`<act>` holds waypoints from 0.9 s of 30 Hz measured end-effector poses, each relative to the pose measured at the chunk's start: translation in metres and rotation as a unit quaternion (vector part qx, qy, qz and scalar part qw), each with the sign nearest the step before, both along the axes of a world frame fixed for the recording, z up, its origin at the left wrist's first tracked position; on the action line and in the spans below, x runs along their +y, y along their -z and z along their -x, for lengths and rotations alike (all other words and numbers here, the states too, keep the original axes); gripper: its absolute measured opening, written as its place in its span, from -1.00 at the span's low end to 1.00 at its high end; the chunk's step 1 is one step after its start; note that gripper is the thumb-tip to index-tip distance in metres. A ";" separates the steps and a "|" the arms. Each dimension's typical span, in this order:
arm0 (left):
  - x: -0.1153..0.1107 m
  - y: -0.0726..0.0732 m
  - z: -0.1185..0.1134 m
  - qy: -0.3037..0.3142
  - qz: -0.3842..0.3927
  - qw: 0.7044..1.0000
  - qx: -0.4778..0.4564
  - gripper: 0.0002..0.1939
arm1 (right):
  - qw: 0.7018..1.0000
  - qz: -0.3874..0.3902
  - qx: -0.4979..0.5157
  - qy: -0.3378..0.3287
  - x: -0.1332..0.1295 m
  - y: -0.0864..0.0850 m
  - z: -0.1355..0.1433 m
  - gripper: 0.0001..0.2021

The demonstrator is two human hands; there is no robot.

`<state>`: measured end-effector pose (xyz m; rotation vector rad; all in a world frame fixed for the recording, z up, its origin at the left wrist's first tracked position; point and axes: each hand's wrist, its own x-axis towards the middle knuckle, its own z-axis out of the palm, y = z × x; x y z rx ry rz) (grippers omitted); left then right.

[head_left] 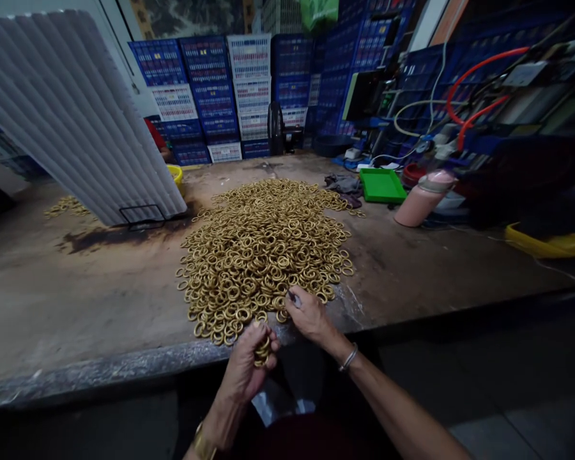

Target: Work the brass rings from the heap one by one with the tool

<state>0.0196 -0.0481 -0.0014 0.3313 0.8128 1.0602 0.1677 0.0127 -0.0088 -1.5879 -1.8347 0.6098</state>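
Observation:
A wide heap of brass-coloured rings [268,249] lies on the worktable [134,300], reaching close to its front edge. Just in front of the heap, my left hand [252,361] is closed around several of these rings, which show between thumb and fingers. My right hand [309,313] is at the heap's near right side, its fingers wrapped round a small dark-tipped tool [294,298]. Most of that tool is hidden by the hand, so its kind cannot be made out. The two hands are apart.
A ribbed pale panel [86,115] leans on a wire stand at the left. At the right are a green tray [382,185], a pink bottle [424,199], a dark cloth [345,185] and a yellow container [551,244]. Stacked crates [215,96] stand behind; part of a person in red shows.

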 end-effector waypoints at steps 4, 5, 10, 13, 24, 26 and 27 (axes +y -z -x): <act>0.005 -0.004 -0.005 -0.034 -0.099 0.984 0.144 -0.73 | 0.983 0.068 0.166 -0.033 -0.001 0.000 -0.004 -0.92; 0.006 -0.004 -0.006 -0.040 -0.121 0.974 0.188 -0.72 | 0.973 0.100 0.207 -0.038 -0.002 -0.001 -0.004 -0.92; 0.007 -0.001 -0.010 -0.012 -0.202 0.922 0.330 -0.70 | 0.896 0.265 0.349 -0.074 -0.013 -0.010 -0.001 -0.90; 0.007 0.002 -0.010 -0.008 -0.225 0.917 0.329 -0.76 | 0.855 0.316 0.398 -0.098 -0.020 -0.016 0.003 -0.88; 0.005 0.001 -0.008 -0.085 -0.271 0.870 0.403 -0.89 | 0.916 0.223 0.320 -0.090 -0.027 -0.014 0.004 -0.74; 0.003 -0.001 -0.010 -0.078 -0.260 0.880 0.388 -0.89 | 0.931 0.191 0.297 -0.094 -0.027 -0.016 0.005 -0.75; 0.002 -0.003 -0.011 -0.066 -0.242 0.893 0.375 -0.87 | 0.936 0.181 0.288 -0.090 -0.027 -0.016 0.005 -0.75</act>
